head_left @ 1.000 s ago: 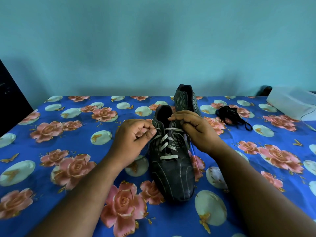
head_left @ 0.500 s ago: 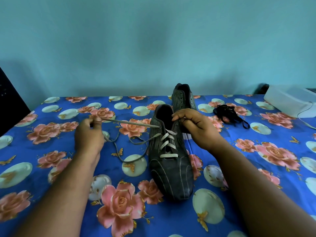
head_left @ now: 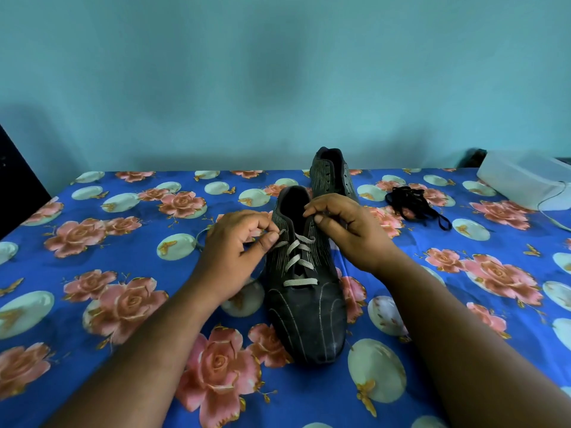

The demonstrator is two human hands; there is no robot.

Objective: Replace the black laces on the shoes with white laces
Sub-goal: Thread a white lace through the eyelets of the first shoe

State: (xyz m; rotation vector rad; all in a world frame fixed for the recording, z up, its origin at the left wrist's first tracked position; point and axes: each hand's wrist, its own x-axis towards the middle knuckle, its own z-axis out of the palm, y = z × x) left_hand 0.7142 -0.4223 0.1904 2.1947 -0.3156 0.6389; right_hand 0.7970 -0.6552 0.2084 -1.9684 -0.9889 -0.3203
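On the flowered blue cloth [head_left: 92,381] the near shoe [head_left: 304,310] stood toe toward me, white lace [head_left: 298,264] crossing its lower eyelets. My left hand [head_left: 234,251] pinched the lace's end at the left upper eyelet. My right hand [head_left: 346,225] gripped the collar's right edge. Behind stood the second shoe [head_left: 329,173]; the black laces [head_left: 412,203] lay in a heap to its right.

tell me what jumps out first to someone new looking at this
The near black shoe at the centre of the blue floral cloth, half laced in white. The left hand pinches the white lace tip at its upper eyelets; the right hand holds the collar. A pile of black laces lies back right.
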